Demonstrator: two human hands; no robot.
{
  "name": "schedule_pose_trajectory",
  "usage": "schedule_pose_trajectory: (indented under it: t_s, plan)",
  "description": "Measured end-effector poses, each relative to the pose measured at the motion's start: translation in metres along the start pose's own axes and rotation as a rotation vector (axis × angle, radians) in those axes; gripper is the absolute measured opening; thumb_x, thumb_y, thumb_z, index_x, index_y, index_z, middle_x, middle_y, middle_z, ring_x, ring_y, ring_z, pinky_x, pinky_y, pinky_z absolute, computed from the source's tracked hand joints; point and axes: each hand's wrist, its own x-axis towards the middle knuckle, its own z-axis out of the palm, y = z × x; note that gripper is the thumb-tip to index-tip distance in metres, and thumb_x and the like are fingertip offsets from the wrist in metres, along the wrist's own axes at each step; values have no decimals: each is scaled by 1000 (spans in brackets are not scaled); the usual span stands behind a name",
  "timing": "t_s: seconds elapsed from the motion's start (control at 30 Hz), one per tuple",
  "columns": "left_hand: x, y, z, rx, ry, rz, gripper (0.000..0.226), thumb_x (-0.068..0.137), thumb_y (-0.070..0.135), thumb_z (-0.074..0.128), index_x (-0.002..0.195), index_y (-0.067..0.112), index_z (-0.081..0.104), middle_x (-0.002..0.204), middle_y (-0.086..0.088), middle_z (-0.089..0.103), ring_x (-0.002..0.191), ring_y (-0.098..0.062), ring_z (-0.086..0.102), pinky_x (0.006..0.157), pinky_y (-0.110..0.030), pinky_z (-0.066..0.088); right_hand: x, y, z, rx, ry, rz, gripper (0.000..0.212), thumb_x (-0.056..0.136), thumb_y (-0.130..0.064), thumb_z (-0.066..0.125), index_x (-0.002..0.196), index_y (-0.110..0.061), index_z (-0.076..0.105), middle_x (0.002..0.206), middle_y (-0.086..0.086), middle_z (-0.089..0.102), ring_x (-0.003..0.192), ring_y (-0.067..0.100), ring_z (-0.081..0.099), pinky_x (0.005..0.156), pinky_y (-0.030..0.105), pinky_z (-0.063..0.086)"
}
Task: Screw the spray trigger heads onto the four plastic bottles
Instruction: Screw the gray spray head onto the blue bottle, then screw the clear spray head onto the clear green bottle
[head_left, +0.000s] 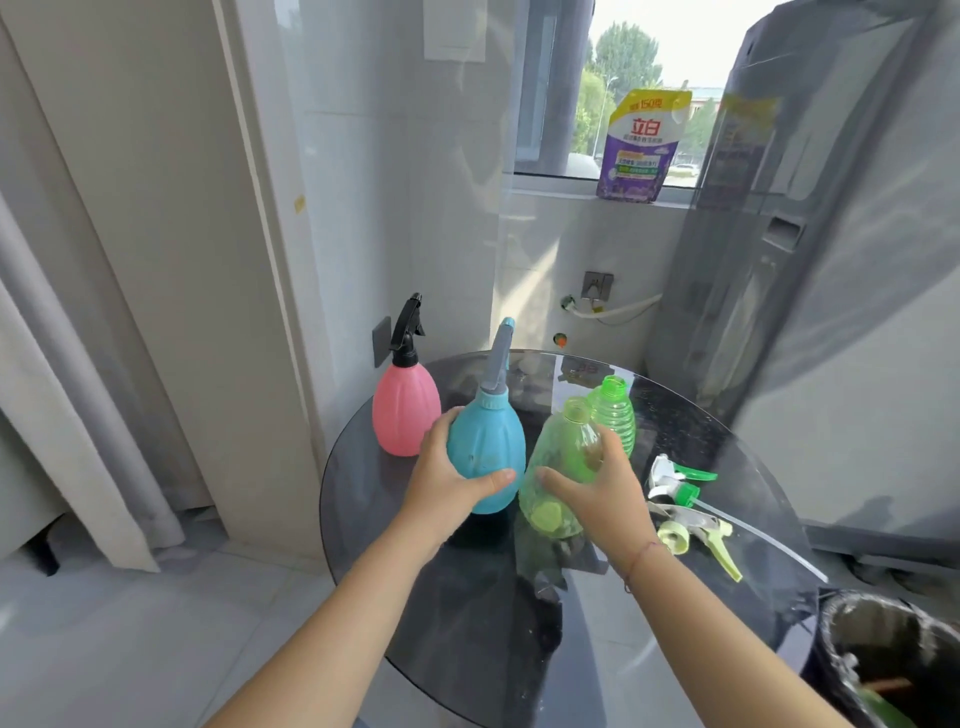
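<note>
A: Grip state, left side?

B: The left hand (447, 480) is wrapped around the blue bottle (485, 449), thumb laid across its lower front, fingers hidden behind its left flank. The bottle is held upright near the middle of the tabletop (701, 447). A grey-blue trigger head (500, 358) is already seated on its neck.

A: Right side?

B: The right hand (605, 493) is closed on the clear green bottle (563, 467), thumb across the front, fingers over the right shoulder. That bottle is tilted, neck leaning away toward the far edge, its mouth open and uncapped. It is pressed just beside the blue bottle; actual contact between the two cannot be told.

A: Remaining items?

B: A second green bottle (615, 413), ribbed and also uncapped, is noted directly behind the held one. A pink bottle (405, 410) with a black trigger head (408, 330) fitted is stood at the left edge, upright, untouched. Two loose heads are laid toward the right edge: a white and green trigger head (675, 480), and nearer the front a pale green trigger head (698, 535), both on their sides, close together.

A: Surroundings?

B: A purple detergent pouch (641, 148) is recorded on the windowsill. A dark bin (883, 660) is seen by the near right edge.
</note>
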Motion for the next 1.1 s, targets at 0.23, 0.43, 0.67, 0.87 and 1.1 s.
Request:
schedule_pose_trajectory:
  t_s: [0.23,0.43,0.67,0.87,1.1]
  plan:
    - [39,-11,28,10,36,-33,89,70,16,85,142,29,35,138,4,47,128,-20,46,109,-46,42,-12,12,-12,5,-37,30,83,71,-39,79,140,-25,34,119,-14,43,110,4,42,88,22,35]
    - [62,-15,38,32,50,-40,90,74,15,82,146,25,30,140,1,43,130,-21,44,110,-47,40,-12,21,-15,51,-63,38,85,72,-37,79,142,-23,33,133,-9,47,113,3,41,91,22,35]
    - [79,-17,29,56,55,-57,92,77,13,81,149,25,24,142,1,41,133,-22,41,113,-47,37,-12,23,-15,36,-84,29,83,73,-36,78,141,-21,33,139,-5,47,113,2,40,93,22,35]
    - [81,-17,28,128,47,-77,98,79,16,79,153,21,15,148,-2,36,137,-25,36,114,-48,35,-12,21,-13,21,-87,42,79,74,-37,78,138,-19,35,137,-5,48,111,4,42,91,23,36]
    - [72,-12,28,369,74,-18,111,79,25,80,155,12,-1,162,-7,12,150,-26,12,121,-47,20,-12,20,-11,6,-81,51,84,73,-38,78,141,-19,32,142,-3,46,122,9,43,92,23,35]
